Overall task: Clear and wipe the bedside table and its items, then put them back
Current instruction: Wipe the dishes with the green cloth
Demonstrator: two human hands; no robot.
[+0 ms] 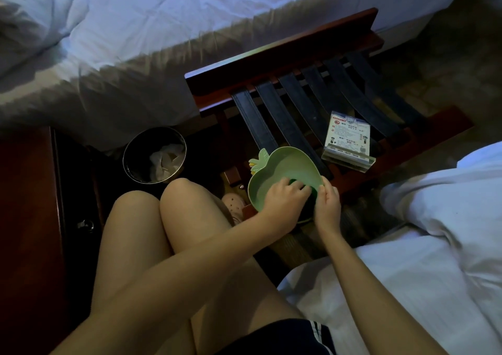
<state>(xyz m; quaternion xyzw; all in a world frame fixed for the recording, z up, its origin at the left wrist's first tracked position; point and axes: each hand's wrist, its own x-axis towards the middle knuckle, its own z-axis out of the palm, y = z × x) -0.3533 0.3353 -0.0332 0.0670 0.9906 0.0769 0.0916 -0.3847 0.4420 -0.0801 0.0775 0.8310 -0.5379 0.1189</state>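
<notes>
The green dish [282, 164] is in the air over the near edge of the luggage rack [271, 64], a little to four o'clock from the middle of the view, well apart from the bedside table [27, 205] at nine o'clock. The right hand [328, 202] pinches its rim at the four o'clock side, so this grip is clamped on the dish. The left hand [285, 200] has its fingers bent over a dark green cloth [295, 182] inside it, so that grip is closed on the cloth. The main risk, I think, is the one-sided hold. If the left hand rubs hard toward the far rim, the dish can turn in the pinch and fall between the rack's straps [288, 118] to the floor. It can also knock the card stand [347, 140] at two o'clock, which stands only on the straps. The light is poor, so dirty spots are easily missed.
</notes>
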